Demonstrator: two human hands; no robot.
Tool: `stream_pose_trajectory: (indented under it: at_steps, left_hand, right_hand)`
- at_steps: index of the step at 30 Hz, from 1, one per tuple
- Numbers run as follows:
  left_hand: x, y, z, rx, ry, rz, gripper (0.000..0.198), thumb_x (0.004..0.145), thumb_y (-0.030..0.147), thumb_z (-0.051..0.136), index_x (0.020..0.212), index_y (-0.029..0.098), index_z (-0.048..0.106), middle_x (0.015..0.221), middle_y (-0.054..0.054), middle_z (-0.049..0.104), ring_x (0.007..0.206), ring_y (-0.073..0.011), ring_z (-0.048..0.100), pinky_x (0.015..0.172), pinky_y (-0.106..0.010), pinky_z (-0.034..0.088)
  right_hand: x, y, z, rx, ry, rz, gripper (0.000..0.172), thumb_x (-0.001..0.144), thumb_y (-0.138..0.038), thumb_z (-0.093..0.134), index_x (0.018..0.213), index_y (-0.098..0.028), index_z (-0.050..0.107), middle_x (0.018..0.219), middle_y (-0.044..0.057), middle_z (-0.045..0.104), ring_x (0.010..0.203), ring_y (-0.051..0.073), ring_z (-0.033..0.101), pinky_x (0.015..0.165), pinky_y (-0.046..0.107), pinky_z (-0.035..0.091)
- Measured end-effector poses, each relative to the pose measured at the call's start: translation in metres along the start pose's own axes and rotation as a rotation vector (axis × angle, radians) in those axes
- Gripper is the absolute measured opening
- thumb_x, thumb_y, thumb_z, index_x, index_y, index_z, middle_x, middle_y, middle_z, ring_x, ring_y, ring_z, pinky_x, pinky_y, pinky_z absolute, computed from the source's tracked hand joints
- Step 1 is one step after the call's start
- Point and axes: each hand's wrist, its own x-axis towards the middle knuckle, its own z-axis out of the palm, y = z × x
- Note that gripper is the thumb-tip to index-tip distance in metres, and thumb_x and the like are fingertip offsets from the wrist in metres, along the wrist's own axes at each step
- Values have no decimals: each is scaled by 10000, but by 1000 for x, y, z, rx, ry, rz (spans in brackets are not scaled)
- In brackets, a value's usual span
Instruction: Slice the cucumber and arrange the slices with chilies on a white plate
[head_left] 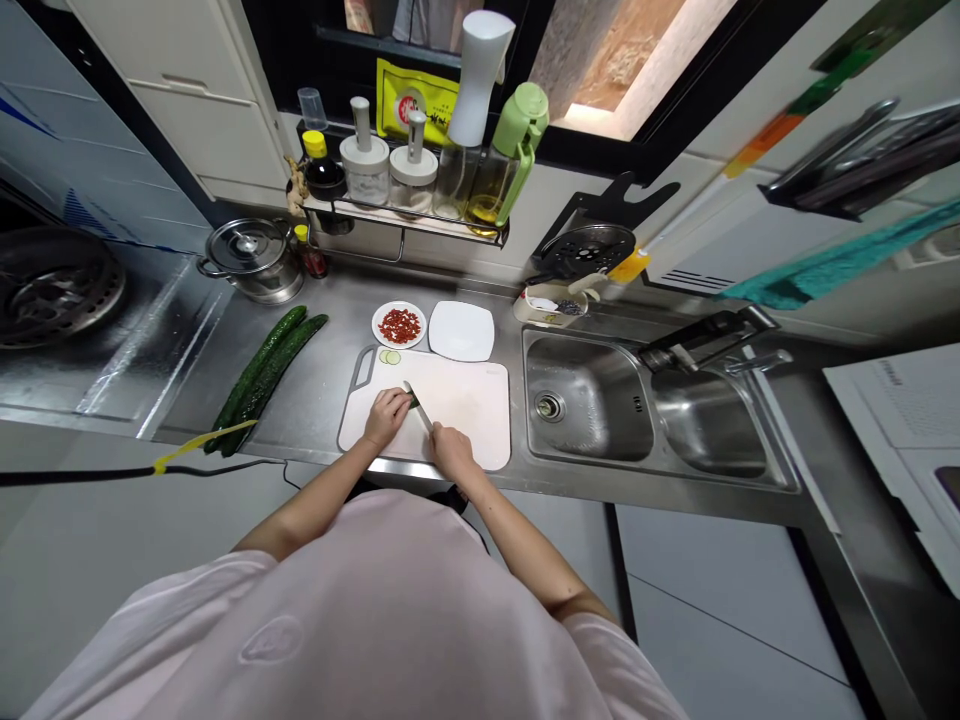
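Right hand (pixel 452 450) closed tight around the handle of a kitchen knife (pixel 417 404), blade standing edge-on, and the left hand (pixel 386 418) curled down over a short cucumber piece (pixel 413 401), fingers pinning it right beside the blade, with most of that piece hidden behind those fingers and the knife. All of this is happening on a white plastic cutting board (pixel 469 410) at the counter's edge, and two round cucumber slices (pixel 389 357) sit up near the board's top-left corner. Just left of the board, two whole cucumbers (pixel 259 380) lie side by side on the steel counter. Above the board, a round plate of chopped red chilli (pixel 399 324) sits next to a bare square white plate (pixel 461 331). To the right, there's the double stainless sink (pixel 585 398) with its faucet (pixel 712 335), and over on the left a lidded steel pot (pixel 251 262) stands by the gas burner (pixel 52 285). Along the back, a wall rack (pixel 405 225) carries seasoning jars and bottles, and a black cord (pixel 127 472) runs across the lower left of the view.
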Motion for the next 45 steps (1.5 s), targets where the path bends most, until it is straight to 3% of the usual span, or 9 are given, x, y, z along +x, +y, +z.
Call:
stream_pose_trajectory:
  at_steps: [13, 25, 39, 45]
  left_hand:
    - [1, 2, -1, 4, 1, 8, 215, 889, 253, 431, 990, 223, 618, 967, -60, 599, 940, -179, 537, 854, -375, 450]
    - [0, 0, 1, 8, 13, 10, 203, 888, 248, 439, 982, 223, 618, 949, -54, 594, 935, -173, 530, 849, -356, 445]
    - [-1, 0, 1, 22, 17, 13, 203, 884, 233, 450, 1003, 218, 613, 972, -54, 587, 953, -169, 519, 873, -348, 443]
    - [-1, -1, 2, 37, 18, 14, 208, 884, 232, 445, 1004, 220, 614, 968, -60, 585, 947, -176, 524, 861, -355, 449]
  right_hand:
    - [18, -10, -9, -23, -13, -5, 246, 906, -154, 326, 1053, -142, 522, 954, 127, 648, 897, 206, 615, 734, 291, 424]
    - [28, -12, -4, -32, 47, -4, 240, 899, -145, 329, 1044, -144, 520, 944, 115, 652, 891, 206, 620, 733, 287, 431]
    - [-2, 1, 18, -18, 7, 47, 231, 916, -209, 318, 1027, -143, 509, 894, 124, 645, 858, 215, 619, 713, 297, 414]
    - [6, -2, 16, -18, 10, 46, 219, 916, -199, 324, 1029, -148, 504, 903, 123, 645, 860, 219, 618, 715, 302, 414]
